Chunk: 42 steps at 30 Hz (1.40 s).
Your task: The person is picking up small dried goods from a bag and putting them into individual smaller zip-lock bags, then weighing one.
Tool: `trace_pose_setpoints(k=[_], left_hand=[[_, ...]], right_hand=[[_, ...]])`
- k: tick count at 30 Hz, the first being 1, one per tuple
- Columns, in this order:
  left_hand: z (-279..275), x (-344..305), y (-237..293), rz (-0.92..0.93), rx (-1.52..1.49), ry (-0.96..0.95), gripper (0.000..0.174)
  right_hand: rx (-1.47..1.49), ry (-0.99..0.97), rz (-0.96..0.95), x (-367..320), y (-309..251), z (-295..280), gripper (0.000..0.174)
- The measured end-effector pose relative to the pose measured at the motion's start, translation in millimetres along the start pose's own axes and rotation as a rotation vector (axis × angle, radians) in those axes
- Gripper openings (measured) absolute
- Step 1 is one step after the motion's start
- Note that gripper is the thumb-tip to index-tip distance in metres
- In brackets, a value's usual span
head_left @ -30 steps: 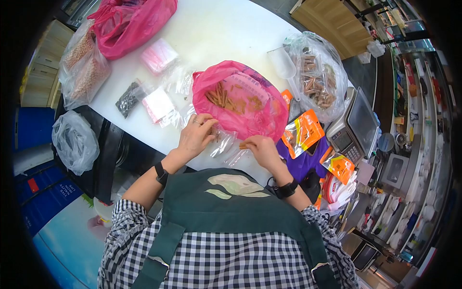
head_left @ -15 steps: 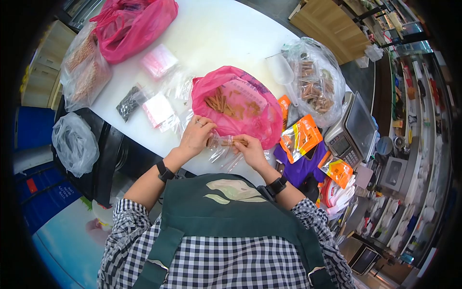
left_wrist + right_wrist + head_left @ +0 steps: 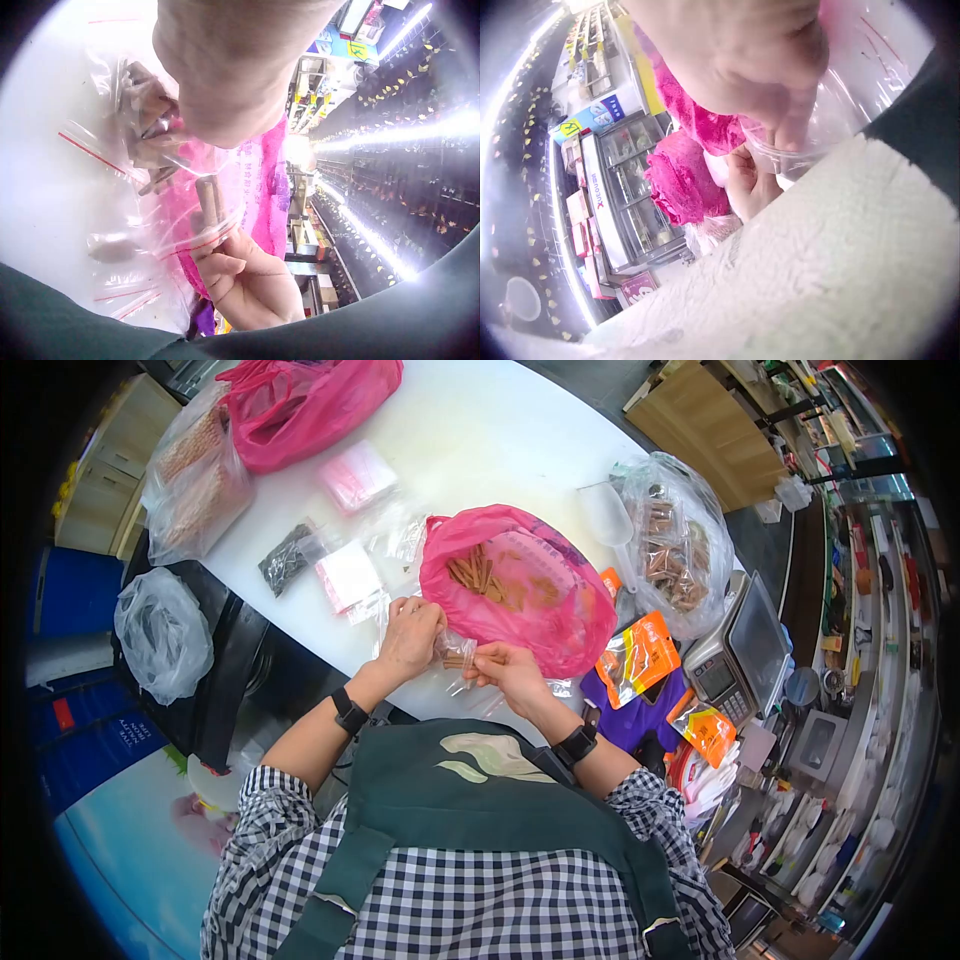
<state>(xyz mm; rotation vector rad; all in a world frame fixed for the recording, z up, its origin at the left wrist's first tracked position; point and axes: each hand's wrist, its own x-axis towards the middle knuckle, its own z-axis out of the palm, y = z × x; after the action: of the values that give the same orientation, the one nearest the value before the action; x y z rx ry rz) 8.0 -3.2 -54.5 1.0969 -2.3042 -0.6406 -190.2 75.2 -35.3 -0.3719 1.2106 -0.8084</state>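
Close to the table's near edge, my left hand (image 3: pixel 410 640) grips a small clear zip bag (image 3: pixel 447 644) by its side. My right hand (image 3: pixel 512 678) pinches brown cinnamon sticks (image 3: pixel 211 196) at the bag's mouth, where the red zip line crosses by my fingers in the left wrist view. Just beyond both hands lies an open pink plastic bag (image 3: pixel 436 582) with more cinnamon sticks (image 3: pixel 474 572) and crumbs inside. In the left wrist view, a clear bag with brown pieces (image 3: pixel 146 120) shows beside my left hand.
Empty zip bag packs (image 3: pixel 350 575) and a small bag of dark bits (image 3: pixel 289 558) lie left. A large clear bag of packed brown pieces (image 3: pixel 680 550), a scoop (image 3: pixel 606 515), orange pouches (image 3: pixel 640 655) and a scale (image 3: pixel 725 660) stand right. Pink bag (image 3: pixel 310 410) lies at the back.
My right hand has moved left with the cinnamon sticks, from apart from the zip bag to its mouth. My left hand has stayed on the zip bag. The head view has shifted slightly.
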Motion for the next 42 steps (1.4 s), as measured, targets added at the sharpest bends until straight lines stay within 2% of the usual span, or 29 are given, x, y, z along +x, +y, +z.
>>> trace_pose_setpoints(k=[2, 3, 5, 7, 9, 11, 12, 15, 17, 19, 21, 22, 24, 25, 27, 28, 32, 34, 35, 37, 38, 40, 42], left_hand=[[0, -2, 0, -0.044, -0.045, 0.005, 0.005], [1, -2, 0, -0.071, -0.130, 0.000, 0.004], [3, -2, 2, -0.096, -0.215, -0.002, 0.003], [2, 1, 12, -0.296, -0.432, -0.013, 0.004], [4, 0, 16, -0.333, -0.524, 0.005, 0.007], [12, 0, 16, -0.388, -0.626, 0.001, 0.013], [11, 2, 16, -0.385, -0.637, -0.009, 0.015], [24, 0, 14, -0.312, -0.698, 0.008, 0.018], [36, -4, 14, -0.358, -0.742, -0.042, 0.012], [45, -10, 13, -0.277, -0.804, 0.025, 0.013], [28, 0, 31, -0.123, -0.773, 0.041, 0.025], [23, -1, 35, -0.109, -0.770, 0.055, 0.025], [5, 1, 36, -0.205, -0.722, -0.098, 0.031], [11, 1, 33, -0.196, -0.723, -0.088, 0.031], [12, 5, 31, -0.241, -0.561, -0.062, 0.024], [11, 8, 32, -0.161, -0.393, 0.009, 0.018], [10, 13, 33, -0.110, -0.321, 0.046, 0.014], [9, 15, 32, -0.003, -0.306, 0.117, 0.010], [9, 15, 33, -0.004, -0.307, 0.120, 0.010], [9, 17, 38, -0.020, -0.414, 0.286, 0.009], [10, 16, 39, -0.022, -0.415, 0.287, 0.009], [13, 16, 41, -0.155, -0.574, 0.262, 0.007], [16, 16, 41, -0.163, -0.657, 0.255, 0.006]], right_hand=[[-0.127, -0.033, -0.229, -1, 0, 0, 0.016], [-0.128, -0.034, -0.227, -3, -5, 2, 0.016], [-0.547, 0.114, -0.430, -6, -20, 6, 0.018], [-0.595, 0.108, -0.437, -18, -41, 17, 0.018], [-0.649, 0.105, -0.449, -22, -51, 21, 0.019], [-0.923, 0.126, -0.714, -22, -54, 22, 0.021], [-1.024, 0.210, -0.864, -22, -57, 24, 0.020], [-1.120, 0.196, -0.938, -12, -51, 12, 0.017], [-1.140, 0.151, -0.878, -11, -47, 8, 0.016], [-1.082, 0.147, -0.862, -14, -46, 9, 0.018], [-1.044, 0.134, -0.757, -15, -53, 6, 0.020], [-1.054, 0.134, -0.774, -14, -51, 2, 0.020], [-1.049, 0.149, -0.641, -12, -50, 9, 0.020], [-1.058, 0.151, -0.651, -9, -44, 6, 0.020], [-0.980, 0.141, -0.708, -9, -41, 8, 0.021], [-0.995, 0.142, -0.698, -11, -41, 9, 0.021], [-1.011, 0.145, -0.645, -9, -38, 8, 0.021], [-0.988, 0.145, -0.627, -6, -36, 7, 0.022], [-0.991, 0.144, -0.628, -5, -35, 7, 0.022], [-0.806, 0.135, -0.560, -8, -35, 10, 0.020], [-0.808, 0.134, -0.559, -9, -34, 11, 0.020], [-0.752, 0.221, -0.648, -14, -38, 18, 0.016], [-0.766, 0.205, -0.675, -21, -44, 23, 0.017]])
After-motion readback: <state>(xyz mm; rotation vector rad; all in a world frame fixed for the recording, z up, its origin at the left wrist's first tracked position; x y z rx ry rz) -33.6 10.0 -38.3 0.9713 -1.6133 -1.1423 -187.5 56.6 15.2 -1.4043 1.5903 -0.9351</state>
